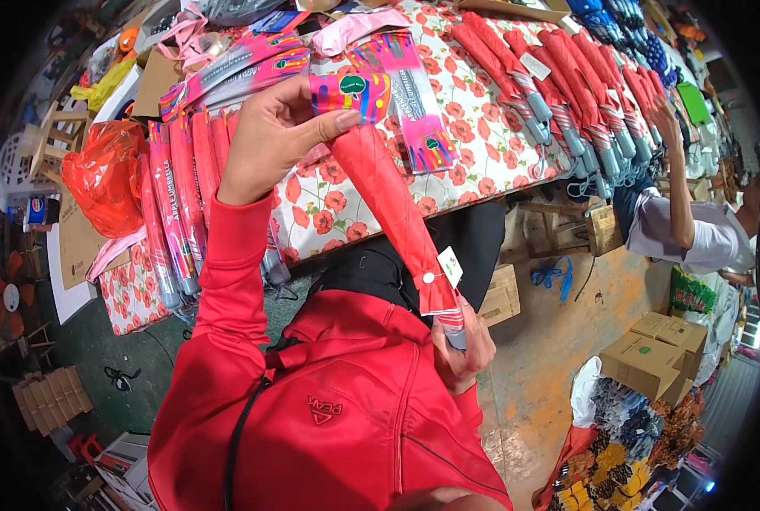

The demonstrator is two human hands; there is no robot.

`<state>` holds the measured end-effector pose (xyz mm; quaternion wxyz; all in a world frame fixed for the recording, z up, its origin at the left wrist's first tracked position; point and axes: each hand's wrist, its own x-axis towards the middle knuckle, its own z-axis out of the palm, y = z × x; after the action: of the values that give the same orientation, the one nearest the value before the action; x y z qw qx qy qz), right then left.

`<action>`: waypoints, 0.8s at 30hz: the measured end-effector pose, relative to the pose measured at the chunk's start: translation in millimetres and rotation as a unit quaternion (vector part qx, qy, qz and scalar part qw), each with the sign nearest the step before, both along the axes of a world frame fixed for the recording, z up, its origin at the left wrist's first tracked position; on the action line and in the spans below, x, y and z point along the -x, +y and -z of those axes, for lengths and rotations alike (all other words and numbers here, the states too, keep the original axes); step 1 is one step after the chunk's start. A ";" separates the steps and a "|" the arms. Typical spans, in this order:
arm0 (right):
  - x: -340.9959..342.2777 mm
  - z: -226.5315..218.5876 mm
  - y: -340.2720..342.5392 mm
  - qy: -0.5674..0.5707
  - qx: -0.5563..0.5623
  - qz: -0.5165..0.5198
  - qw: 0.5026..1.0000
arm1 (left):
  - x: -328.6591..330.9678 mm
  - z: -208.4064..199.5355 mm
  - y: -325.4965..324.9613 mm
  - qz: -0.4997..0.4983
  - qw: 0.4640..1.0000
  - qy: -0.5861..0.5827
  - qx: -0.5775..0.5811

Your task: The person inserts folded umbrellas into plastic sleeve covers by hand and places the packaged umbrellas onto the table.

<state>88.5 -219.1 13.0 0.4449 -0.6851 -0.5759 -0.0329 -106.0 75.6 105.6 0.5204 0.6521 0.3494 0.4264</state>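
Upper left of centre: my left hand [269, 132] pinches a multicoloured sleeve [370, 95] | centre: red folded umbrella [384, 200] lies between my hands, long axis slanting down rightward, upper end at the sleeve, overlap unclear | lower right of centre: my right hand [467, 347] grips its grey handle [455, 335]

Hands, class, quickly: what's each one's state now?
Left hand: closed, pinching a colourful sleeve at one end of the red umbrella.
Right hand: closed, gripping the umbrella's handle.

The bright centre curves into dark, warped edges.
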 end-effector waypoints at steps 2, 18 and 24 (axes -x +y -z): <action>5.0 0.0 -2.3 0.050 0.031 0.002 0.998 | -0.3 1.0 4.4 0.019 0.999 -0.009 0.034; 24.9 2.5 -11.1 0.392 0.146 -0.015 0.908 | 7.6 48.3 35.1 0.134 0.978 -0.107 0.118; 12.5 0.2 -4.1 0.575 0.208 -0.123 0.782 | 5.6 72.9 41.0 0.247 0.920 -0.240 0.185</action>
<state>75.9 -223.1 12.8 0.5403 -0.5763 -0.2854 0.5426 -111.6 116.6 32.7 0.7889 0.4877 0.1143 0.3559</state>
